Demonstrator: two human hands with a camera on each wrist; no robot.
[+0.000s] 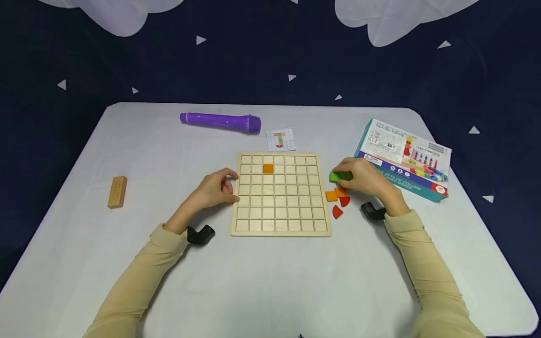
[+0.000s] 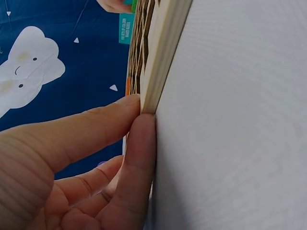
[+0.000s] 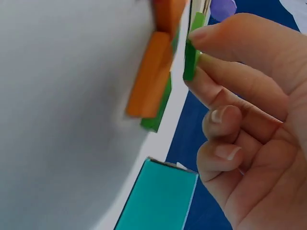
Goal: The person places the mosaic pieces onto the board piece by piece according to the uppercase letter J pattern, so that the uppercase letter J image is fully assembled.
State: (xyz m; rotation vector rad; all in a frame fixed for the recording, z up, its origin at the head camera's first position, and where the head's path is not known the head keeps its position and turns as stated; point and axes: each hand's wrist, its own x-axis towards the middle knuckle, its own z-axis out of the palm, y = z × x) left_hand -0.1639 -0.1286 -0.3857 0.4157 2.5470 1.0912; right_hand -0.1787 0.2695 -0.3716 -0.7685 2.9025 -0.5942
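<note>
A wooden grid board (image 1: 274,211) lies mid-table, with one orange square tile (image 1: 268,168) in a cell near its top. My left hand (image 1: 213,188) holds the board's left edge with thumb and fingertip; the left wrist view shows the fingertips against the pale rim (image 2: 165,52). To the right of the board, my right hand (image 1: 363,176) pinches a green tile (image 3: 191,62) between thumb and finger. Below that hand lie another green piece (image 3: 156,120), orange squares (image 1: 331,196) and red quarter-round pieces (image 1: 337,212).
Behind the board are a small pattern card (image 1: 288,141) and a purple microphone-shaped object (image 1: 220,121). A printed box (image 1: 405,159) stands close beyond the right hand. A wooden block (image 1: 117,192) is at the far left. Black straps or mounts (image 1: 200,235) sit at both wrists.
</note>
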